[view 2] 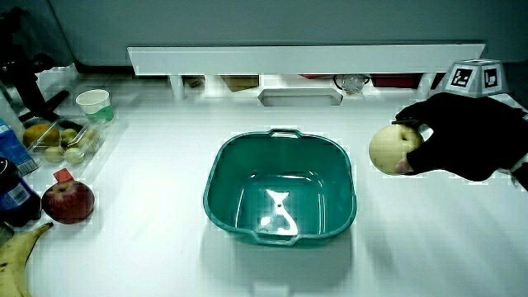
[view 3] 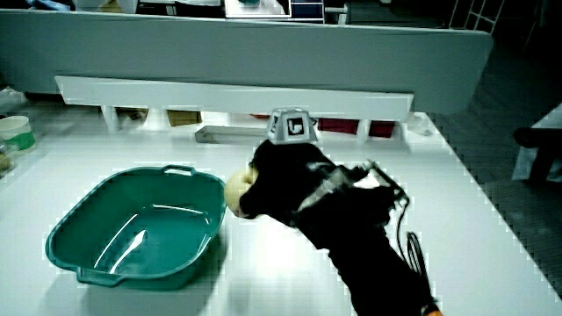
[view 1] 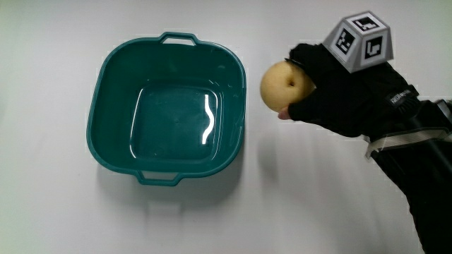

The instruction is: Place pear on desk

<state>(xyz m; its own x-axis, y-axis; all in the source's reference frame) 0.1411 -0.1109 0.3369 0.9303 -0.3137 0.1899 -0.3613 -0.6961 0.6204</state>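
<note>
Pear: yellow, grasped in the fingers of the hand, held beside the teal basin on the white table.

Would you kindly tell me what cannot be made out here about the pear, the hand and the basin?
- Whether the pear touches the table: no view shows its underside clearly.
- Most of the pear in a side view: the hand covers it.
- The fingertips under the pear: hidden in the main view by the pear and the hand.
- The basin's nearer outer wall: turned away in the main view.
</note>
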